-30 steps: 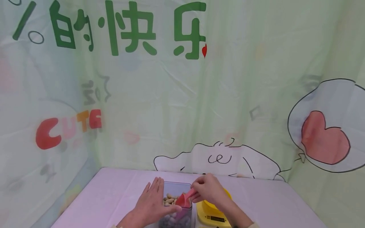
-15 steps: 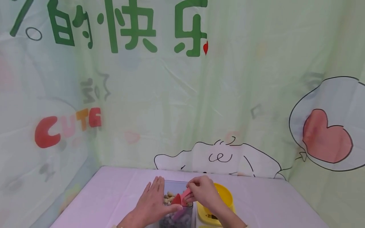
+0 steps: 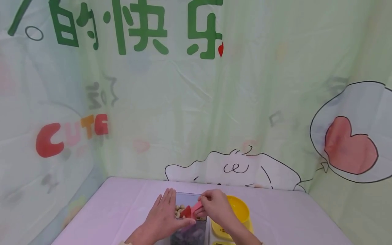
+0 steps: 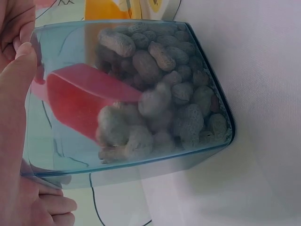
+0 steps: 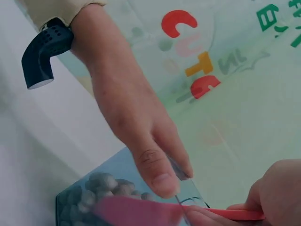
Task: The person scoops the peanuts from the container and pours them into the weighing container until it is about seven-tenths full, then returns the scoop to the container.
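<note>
A clear bluish container (image 3: 187, 196), partly filled with unshelled peanuts (image 4: 178, 106), stands in front of me. My left hand (image 3: 165, 216) lies against its left side with straight fingers, the thumb stretched across the near rim. Between thumb and fingers of my right hand (image 3: 215, 206) is the handle of a pink-red scoop (image 3: 186, 212). The scoop's bowl (image 4: 77, 101) is inside the container, tilted, its edge among the upper peanuts in the left wrist view. How many peanuts lie in it is hidden.
Just right of the container sits a yellow kitchen scale (image 3: 216, 228) with a yellow bowl (image 3: 240, 208) on it, partly behind my right forearm. A pale cloth covers the table (image 3: 131, 197). Printed curtains (image 3: 147, 112) rise behind and at the sides.
My right hand has moved left with the scoop, whose bowl has shifted left over the peanuts. More of the yellow bowl shows. The left hand keeps its place on the container.
</note>
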{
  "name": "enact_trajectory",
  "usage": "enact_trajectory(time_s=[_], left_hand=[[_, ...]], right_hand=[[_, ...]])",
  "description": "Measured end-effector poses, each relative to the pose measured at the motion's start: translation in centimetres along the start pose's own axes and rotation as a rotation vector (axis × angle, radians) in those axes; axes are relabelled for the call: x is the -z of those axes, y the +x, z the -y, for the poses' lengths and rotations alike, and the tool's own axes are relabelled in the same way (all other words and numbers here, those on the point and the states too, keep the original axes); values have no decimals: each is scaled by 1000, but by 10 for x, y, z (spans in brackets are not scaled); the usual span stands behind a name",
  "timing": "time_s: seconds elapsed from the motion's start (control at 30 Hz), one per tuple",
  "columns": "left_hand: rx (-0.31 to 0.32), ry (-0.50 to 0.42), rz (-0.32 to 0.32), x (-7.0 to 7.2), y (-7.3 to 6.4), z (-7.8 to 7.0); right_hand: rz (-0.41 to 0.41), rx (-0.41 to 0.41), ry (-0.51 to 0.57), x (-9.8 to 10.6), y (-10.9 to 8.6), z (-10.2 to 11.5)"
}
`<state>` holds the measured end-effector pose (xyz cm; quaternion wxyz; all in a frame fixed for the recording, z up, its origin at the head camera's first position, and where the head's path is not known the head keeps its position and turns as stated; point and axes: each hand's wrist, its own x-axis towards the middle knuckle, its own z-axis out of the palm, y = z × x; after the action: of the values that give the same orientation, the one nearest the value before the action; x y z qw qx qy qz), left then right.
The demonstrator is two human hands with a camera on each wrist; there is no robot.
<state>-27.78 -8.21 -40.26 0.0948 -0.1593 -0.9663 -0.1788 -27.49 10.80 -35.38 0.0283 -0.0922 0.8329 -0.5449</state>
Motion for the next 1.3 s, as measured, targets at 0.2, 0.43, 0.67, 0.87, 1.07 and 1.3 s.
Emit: enact_trajectory(time_s=[0.2,0.43,0.67,0.87,1.07,1.3], left_hand=[[-20,-29,-12,-3,1,-5],[13,-34,26,0,2,-6],[-18,-75,139,15,2,1],[-33,-108,194,22,2,5],[-43,-112,162,21,1,8],[-22,-66,161,18,4,7]], right_hand=[[-35,45,-86,3,-1,-2],[11,-26,79,5,-3,-4],[23,44,7,-1,-1,-6],[70,-32,58,-2,-2,-4],[64,-69,106,-5,-5,1],[106,-116,178,-1,-4,-3]])
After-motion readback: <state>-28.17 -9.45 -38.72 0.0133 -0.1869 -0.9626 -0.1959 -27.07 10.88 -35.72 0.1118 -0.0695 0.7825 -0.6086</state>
